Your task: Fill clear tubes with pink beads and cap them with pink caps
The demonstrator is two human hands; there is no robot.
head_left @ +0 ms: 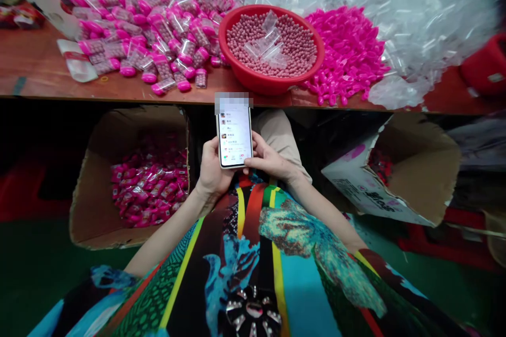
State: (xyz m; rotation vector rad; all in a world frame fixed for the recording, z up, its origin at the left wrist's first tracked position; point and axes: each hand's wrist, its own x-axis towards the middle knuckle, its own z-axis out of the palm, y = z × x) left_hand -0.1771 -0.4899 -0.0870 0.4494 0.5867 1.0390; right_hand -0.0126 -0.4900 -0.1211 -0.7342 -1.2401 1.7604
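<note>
A lit smartphone (235,134) stands upright in front of me, below the table's front edge, its screen showing a list with small pictures. My left hand (213,168) is closed round its left side and lower back. My right hand (269,158) holds the right side, with the thumb on the lower right of the screen; the fingers behind the phone are partly hidden. Just beyond the phone, on the table, stands a red bowl (253,83) of small pink beads (290,63), with several clear plastic pieces (269,47) lying on top.
Pink-capped bottles filled with beads (162,26) are heaped at the table's left. Bright pink plastic pieces (348,52) lie right of the bowl, before piled clear plastic (427,10). Below the table stand a carton with pink packets (90,179) and another open carton (422,168).
</note>
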